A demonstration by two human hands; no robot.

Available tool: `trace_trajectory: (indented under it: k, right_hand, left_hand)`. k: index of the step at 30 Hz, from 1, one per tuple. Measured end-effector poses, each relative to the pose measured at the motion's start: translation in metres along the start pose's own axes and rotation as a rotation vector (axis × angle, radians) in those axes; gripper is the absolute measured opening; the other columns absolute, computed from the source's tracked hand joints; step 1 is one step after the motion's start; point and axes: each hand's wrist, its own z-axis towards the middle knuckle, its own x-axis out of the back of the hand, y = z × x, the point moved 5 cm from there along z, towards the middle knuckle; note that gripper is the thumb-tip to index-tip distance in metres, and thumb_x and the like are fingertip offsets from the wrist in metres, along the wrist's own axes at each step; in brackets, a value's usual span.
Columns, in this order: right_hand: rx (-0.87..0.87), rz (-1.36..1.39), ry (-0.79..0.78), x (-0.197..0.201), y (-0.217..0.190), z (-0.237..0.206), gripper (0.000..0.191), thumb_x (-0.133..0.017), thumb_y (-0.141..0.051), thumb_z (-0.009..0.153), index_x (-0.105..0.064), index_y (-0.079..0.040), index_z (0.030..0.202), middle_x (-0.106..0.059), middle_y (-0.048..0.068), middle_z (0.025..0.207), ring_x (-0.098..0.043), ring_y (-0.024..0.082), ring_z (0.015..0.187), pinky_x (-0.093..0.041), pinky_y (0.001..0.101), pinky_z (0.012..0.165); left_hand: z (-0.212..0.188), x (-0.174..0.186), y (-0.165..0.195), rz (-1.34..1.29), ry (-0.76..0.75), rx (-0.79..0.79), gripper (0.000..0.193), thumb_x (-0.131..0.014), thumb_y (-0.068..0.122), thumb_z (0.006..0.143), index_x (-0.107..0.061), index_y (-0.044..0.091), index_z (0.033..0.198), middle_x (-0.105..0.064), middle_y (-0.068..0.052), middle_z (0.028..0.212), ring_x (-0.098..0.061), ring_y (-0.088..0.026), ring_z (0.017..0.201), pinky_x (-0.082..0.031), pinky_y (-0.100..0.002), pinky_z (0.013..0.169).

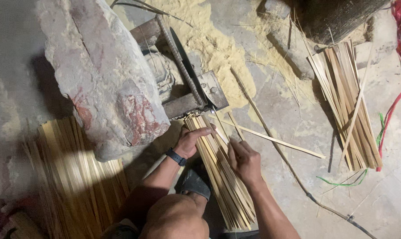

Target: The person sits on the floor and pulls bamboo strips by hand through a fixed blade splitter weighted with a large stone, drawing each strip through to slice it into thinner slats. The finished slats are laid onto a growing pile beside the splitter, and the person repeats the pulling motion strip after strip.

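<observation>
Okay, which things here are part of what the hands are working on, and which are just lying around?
In use:
left hand
right hand
bundle of bamboo strips
metal cutting tool

Lying about:
stack of strips at right
strips at left
big stone
sawdust
red cord

We see bare forearms, no sleeves. Dark band-style wristwatch [176,156] on left wrist, frame centre. Dark strapped sandal [194,181] below it. Bare knee at bottom centre.
</observation>
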Motion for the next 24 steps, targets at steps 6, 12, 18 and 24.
trace_trajectory:
  k: [6,12,18,24]
  right_hand:
    - [0.167,-0.118,0.079,-0.020,-0.020,0.040,0.024,-0.071,-0.004,0.091,-0.074,-0.004,0.114,-0.065,0.014,0.080,-0.066,0.034,0.062,-0.052,0.0421,0.056]
    - [0.172,-0.159,0.013,-0.024,-0.030,0.054,0.030,-0.075,-0.008,0.087,-0.073,-0.003,0.116,-0.066,0.015,0.087,-0.066,0.039,0.069,-0.053,0.0461,0.060]
    - [0.403,-0.308,0.170,0.016,-0.036,0.007,0.038,-0.072,-0.012,0.082,-0.068,-0.003,0.119,-0.067,0.015,0.093,-0.067,0.035,0.074,-0.054,0.0448,0.066]
    - [0.164,-0.146,-0.003,-0.002,-0.002,-0.005,0.033,-0.070,-0.005,0.087,-0.070,-0.002,0.120,-0.069,0.014,0.082,-0.068,0.028,0.058,-0.055,0.0399,0.053]
  left_hand:
    - [0.009,0.008,-0.004,0.124,0.106,-0.062,0.039,-0.082,0.014,0.081,-0.074,-0.008,0.112,-0.077,-0.018,0.114,-0.072,-0.024,0.111,-0.049,-0.040,0.108]
    - [0.001,-0.003,0.005,0.053,0.205,-0.078,0.042,-0.082,0.014,0.078,-0.073,-0.006,0.114,-0.075,-0.016,0.114,-0.070,-0.023,0.106,-0.053,-0.038,0.098]
    - [-0.011,-0.026,0.024,0.092,0.253,-0.083,0.040,-0.084,0.010,0.075,-0.074,-0.006,0.111,-0.077,-0.015,0.110,-0.073,-0.021,0.098,-0.057,-0.036,0.092]
    - [-0.018,-0.043,0.032,0.089,0.068,-0.205,0.029,-0.083,0.010,0.084,-0.074,-0.007,0.106,-0.076,-0.018,0.097,-0.074,-0.022,0.087,-0.059,-0.037,0.087]
